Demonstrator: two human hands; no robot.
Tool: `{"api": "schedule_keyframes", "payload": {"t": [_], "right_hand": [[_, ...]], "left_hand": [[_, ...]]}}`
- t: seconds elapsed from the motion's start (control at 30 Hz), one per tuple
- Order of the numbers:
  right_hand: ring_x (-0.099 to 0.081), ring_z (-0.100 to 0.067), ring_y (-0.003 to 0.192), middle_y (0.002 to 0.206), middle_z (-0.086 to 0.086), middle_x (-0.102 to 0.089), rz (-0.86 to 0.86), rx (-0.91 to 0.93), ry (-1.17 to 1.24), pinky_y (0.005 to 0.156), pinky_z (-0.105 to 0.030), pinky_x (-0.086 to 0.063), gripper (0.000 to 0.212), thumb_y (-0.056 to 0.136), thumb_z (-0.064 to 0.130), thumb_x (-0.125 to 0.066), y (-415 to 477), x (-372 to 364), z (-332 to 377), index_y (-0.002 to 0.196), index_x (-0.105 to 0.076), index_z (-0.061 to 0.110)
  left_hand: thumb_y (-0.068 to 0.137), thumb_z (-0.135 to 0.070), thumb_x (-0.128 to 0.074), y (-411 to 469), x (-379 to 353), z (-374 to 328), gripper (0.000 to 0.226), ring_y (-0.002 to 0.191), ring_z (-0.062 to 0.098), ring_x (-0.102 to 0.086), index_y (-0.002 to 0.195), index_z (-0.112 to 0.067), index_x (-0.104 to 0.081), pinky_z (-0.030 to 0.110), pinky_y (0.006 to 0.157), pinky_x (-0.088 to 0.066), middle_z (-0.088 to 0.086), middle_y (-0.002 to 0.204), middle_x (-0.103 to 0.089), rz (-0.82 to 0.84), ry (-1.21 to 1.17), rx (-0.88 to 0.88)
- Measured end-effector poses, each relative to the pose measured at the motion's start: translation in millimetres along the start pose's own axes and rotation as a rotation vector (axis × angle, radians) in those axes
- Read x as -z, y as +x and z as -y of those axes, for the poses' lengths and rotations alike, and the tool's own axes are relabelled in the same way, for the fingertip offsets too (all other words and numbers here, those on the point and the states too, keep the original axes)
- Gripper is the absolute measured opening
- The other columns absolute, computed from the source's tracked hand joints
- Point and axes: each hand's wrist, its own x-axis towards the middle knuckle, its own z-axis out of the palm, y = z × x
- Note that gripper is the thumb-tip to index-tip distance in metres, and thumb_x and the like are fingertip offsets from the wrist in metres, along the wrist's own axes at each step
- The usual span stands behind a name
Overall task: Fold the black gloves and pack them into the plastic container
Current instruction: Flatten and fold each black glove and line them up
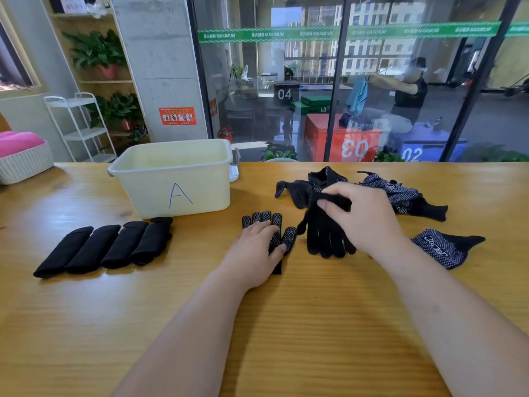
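Wooden counter [286, 325] fills the near view. Left hand [254, 253] lies flat and spread on a dotted glove [282, 236] at centre. Right hand [363, 222] pinches the cuff of a hanging black glove [326, 236]. At nine o'clock lie four folded gloves [106, 246]; at three o'clock, one loose glove [446, 249]. Farther, a glove pile [400, 193] at one o'clock; the plastic container [177, 179] at eleven.
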Motion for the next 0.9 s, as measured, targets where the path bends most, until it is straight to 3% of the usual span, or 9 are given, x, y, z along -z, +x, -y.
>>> {"api": "schedule_keyframes", "payload": {"t": [0.1, 0.2, 0.33, 0.43, 0.57, 0.7, 0.77, 0.83, 0.9], "right_hand": [[-0.068, -0.001, 0.090, 0.095, 0.019, -0.075, 0.036, -0.068, 0.056, 0.084, -0.035, -0.058, 0.008, 0.098, 0.037, -0.074, 31.1, 12.1, 6.8, 0.104, -0.078, 0.034], [-0.069, -0.010, 0.092, 0.095, 0.016, -0.074, -0.088, -0.082, 0.022, 0.081, -0.032, -0.053, 0.006, 0.100, 0.033, -0.072, 52.4, 17.8, 13.0, 0.102, -0.077, 0.030], [-0.067, -0.011, 0.101, 0.108, 0.011, -0.073, -0.320, 0.208, -0.067, 0.089, -0.032, -0.055, 0.014, 0.102, 0.028, -0.069, 41.3, 15.8, 17.4, 0.111, -0.077, 0.021], [-0.067, -0.009, 0.103, 0.113, 0.014, -0.072, -0.045, 0.318, -0.113, 0.091, -0.036, -0.057, 0.013, 0.098, 0.026, -0.076, 7.9, -6.4, 0.2, 0.111, -0.076, 0.026], [-0.060, -0.003, 0.116, 0.124, 0.024, -0.065, 0.388, 0.205, -0.205, 0.101, -0.040, -0.054, 0.015, 0.097, 0.044, -0.071, -39.9, -36.6, -27.3, 0.111, -0.073, 0.039], [-0.043, 0.002, 0.137, 0.139, 0.027, -0.056, 0.412, 0.133, -0.180, 0.109, -0.036, -0.046, 0.039, 0.096, 0.072, -0.054, -49.7, -33.7, -33.4, 0.117, -0.070, 0.044], [-0.034, -0.006, 0.148, 0.151, 0.021, -0.052, 0.369, 0.095, -0.259, 0.118, -0.040, -0.039, 0.057, 0.098, 0.080, -0.036, -49.5, -34.7, -34.0, 0.133, -0.065, 0.045], [-0.019, -0.018, 0.159, 0.169, 0.013, -0.033, 0.426, -0.005, -0.405, 0.128, -0.047, -0.023, 0.074, 0.098, 0.083, -0.012, -49.4, -37.6, -37.7, 0.154, -0.045, 0.049], [-0.005, -0.023, 0.163, 0.177, 0.011, -0.013, 0.537, -0.135, -0.466, 0.131, -0.054, -0.009, 0.081, 0.092, 0.086, 0.000, -49.9, -39.0, -41.7, 0.162, -0.024, 0.054]], "left_hand": [[0.108, -0.058, -0.047, 0.7, 0.5, 0.4, 0.062, 0.162, 0.019, -0.019, 0.163, -0.030, -0.038, 0.042, 0.132, -0.016, -0.006, 0.174, -0.027, 0.016, 0.027, 0.012], [0.107, -0.060, -0.046, 0.9, 0.2, 1.8, 0.063, 0.162, 0.019, -0.019, 0.163, -0.031, -0.040, 0.042, 0.132, -0.016, -0.006, 0.173, -0.028, 0.013, 0.032, 0.014], [0.107, -0.061, -0.047, 1.8, 0.0, 5.7, 0.063, 0.161, 0.020, -0.021, 0.162, -0.030, -0.042, 0.043, 0.132, -0.018, -0.005, 0.173, -0.030, -0.004, 0.037, 0.031], [0.107, -0.060, -0.047, 3.3, 0.0, 6.1, 0.063, 0.161, 0.021, -0.021, 0.162, -0.029, -0.042, 0.044, 0.132, -0.018, -0.004, 0.173, -0.030, 0.002, 0.047, 0.042], [0.107, -0.059, -0.047, 4.8, 0.0, 5.0, 0.063, 0.161, 0.021, -0.021, 0.162, -0.029, -0.042, 0.045, 0.132, -0.018, -0.004, 0.173, -0.030, 0.008, 0.061, 0.051], [0.107, -0.059, -0.047, 2.8, 0.0, 4.2, 0.062, 0.161, 0.021, -0.023, 0.161, -0.029, -0.043, 0.045, 0.132, -0.020, -0.004, 0.173, -0.031, 0.008, 0.064, 0.052], [0.107, -0.059, -0.047, 1.0, 0.9, 3.0, 0.062, 0.161, 0.021, -0.021, 0.162, -0.030, -0.041, 0.046, 0.132, -0.019, -0.004, 0.173, -0.030, 0.018, 0.070, 0.051], [0.109, -0.058, -0.043, -0.3, 1.7, 2.7, 0.063, 0.163, 0.020, -0.016, 0.165, -0.031, -0.036, 0.046, 0.133, -0.016, -0.005, 0.175, -0.025, 0.037, 0.082, 0.043], [0.110, -0.058, -0.038, -1.2, 2.0, 2.9, 0.063, 0.165, 0.019, -0.008, 0.167, -0.032, -0.029, 0.045, 0.134, -0.011, -0.006, 0.178, -0.017, 0.070, 0.103, 0.033]]}}
